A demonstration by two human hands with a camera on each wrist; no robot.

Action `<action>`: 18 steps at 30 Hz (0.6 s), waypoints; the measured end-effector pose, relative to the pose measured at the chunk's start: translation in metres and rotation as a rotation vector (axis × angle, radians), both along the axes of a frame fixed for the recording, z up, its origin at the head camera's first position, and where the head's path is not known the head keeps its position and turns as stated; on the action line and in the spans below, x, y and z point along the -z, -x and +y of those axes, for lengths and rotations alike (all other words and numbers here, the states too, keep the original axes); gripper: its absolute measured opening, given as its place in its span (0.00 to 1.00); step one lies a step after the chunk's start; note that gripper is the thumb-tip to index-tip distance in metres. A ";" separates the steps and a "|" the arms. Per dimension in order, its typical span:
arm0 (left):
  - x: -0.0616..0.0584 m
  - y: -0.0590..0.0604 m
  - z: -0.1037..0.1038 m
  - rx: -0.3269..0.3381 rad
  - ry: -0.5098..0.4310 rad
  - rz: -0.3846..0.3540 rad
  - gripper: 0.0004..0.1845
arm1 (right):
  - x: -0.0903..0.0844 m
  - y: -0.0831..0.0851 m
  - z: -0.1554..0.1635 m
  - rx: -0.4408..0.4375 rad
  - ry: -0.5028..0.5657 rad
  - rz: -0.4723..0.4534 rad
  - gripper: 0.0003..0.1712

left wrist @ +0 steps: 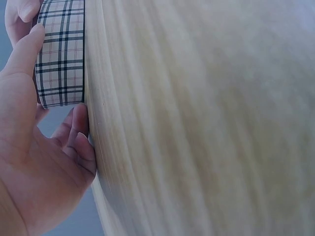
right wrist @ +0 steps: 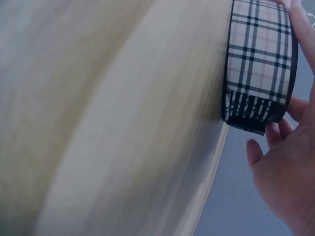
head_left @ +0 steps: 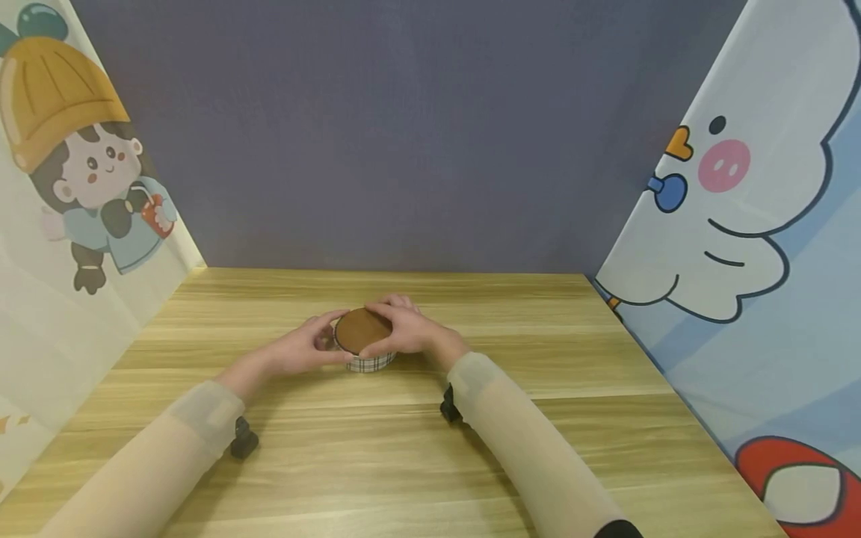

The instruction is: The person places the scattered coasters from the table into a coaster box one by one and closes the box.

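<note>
A low, round case (head_left: 361, 329) with a flat brown top sits on the wooden table. Its side (left wrist: 61, 56) is wrapped in cream plaid with dark and pink lines. The right wrist view shows dark edging and a short striped, ribbed part of the case (right wrist: 248, 105) near the far end. My left hand (head_left: 303, 350) holds the case from the left, thumb at the near rim and index finger at the far rim. On the other side my right hand (head_left: 409, 327) grips it, with the thumb across the near top edge and fingers behind.
The light wood table (head_left: 377, 463) stretches around both forearms. A grey-blue panel (head_left: 363, 134) stands along its back edge. Printed cartoon panels rise at the left (head_left: 101, 329) and right (head_left: 760, 254). A black wrist device (head_left: 244, 439) sits under each cuff.
</note>
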State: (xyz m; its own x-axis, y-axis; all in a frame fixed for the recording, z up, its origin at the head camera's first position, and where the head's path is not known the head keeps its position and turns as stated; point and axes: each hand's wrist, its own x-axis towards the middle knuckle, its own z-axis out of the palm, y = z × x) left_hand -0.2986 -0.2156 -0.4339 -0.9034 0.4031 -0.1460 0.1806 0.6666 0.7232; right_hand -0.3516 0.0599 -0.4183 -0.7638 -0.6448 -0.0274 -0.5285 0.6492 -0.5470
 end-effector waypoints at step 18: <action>-0.002 -0.002 0.002 0.003 -0.007 -0.017 0.57 | -0.002 -0.003 0.002 0.015 -0.031 0.021 0.66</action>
